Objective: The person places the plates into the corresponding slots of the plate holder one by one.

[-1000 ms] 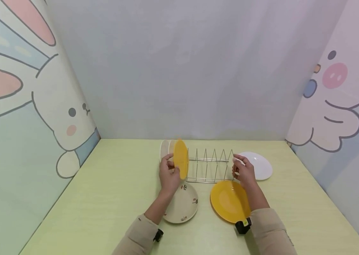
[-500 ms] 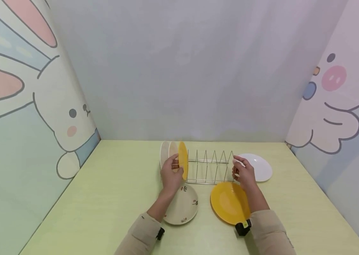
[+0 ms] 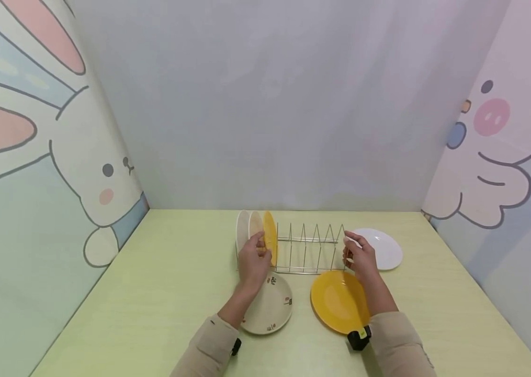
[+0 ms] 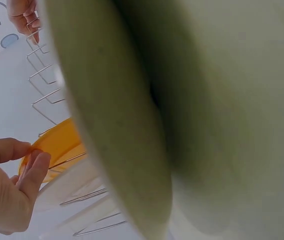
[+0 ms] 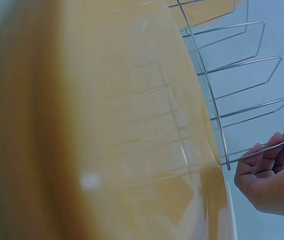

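Note:
A wire rack (image 3: 305, 271) stands at the middle back, with two pale plates (image 3: 243, 230) upright in its left end. Beside them an upright yellow plate (image 3: 270, 236) stands in the rack, its near edge pinched between the thumb and fingers of the left hand (image 3: 253, 263). The left wrist view shows this pinch on the yellow plate (image 4: 62, 142) by the left hand (image 4: 12, 180). At the rack's right end the right hand (image 3: 361, 256) grips the end wire; in the right wrist view the fingers of the right hand (image 5: 274, 175) curl round that wire.
A cream plate with small drawings (image 3: 269, 309) lies flat in front of the rack's left part. Another yellow plate (image 3: 339, 301) lies in front of its right end. A white plate (image 3: 384, 250) lies behind the right hand, to the rack's right.
The left hand has moved slightly right with the yellow plate, which was tilted and higher and now stands lower and more upright in the rack. The right hand has stayed on the end wire.

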Demonstrator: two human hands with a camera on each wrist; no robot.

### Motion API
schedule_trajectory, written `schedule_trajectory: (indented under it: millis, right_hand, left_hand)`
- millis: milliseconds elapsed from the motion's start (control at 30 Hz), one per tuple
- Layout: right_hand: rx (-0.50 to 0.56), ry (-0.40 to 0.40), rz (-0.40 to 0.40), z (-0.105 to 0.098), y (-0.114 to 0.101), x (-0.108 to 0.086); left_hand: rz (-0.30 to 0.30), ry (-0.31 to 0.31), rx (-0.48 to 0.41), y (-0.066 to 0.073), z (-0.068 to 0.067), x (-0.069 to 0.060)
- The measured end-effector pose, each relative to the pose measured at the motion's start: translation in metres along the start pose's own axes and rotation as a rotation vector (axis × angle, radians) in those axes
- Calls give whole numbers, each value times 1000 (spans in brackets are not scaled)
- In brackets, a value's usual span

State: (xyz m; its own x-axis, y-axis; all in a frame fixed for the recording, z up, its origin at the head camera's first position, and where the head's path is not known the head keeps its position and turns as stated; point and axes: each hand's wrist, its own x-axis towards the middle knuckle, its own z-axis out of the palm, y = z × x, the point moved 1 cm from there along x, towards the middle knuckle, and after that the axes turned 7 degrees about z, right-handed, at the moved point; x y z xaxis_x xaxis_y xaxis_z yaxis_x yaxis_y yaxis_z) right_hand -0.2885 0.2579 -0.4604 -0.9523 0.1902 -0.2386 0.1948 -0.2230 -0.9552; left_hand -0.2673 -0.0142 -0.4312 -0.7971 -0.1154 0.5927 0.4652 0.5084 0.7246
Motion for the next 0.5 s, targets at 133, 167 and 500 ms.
schedule_trajectory:
  millis: [133,167,500]
  right_hand:
    - [-13,1,6,-1,1,0]
    - [-13,-1,5,-2,1,0]
    - [-11,-11,-13,0,0,0]
  left_hand:
    - [-35,-45,-36,1,-4,-2]
    - [-41,-63,-39,1,-7,-3]
    - [-130,-317,-74,4,-36,-6]
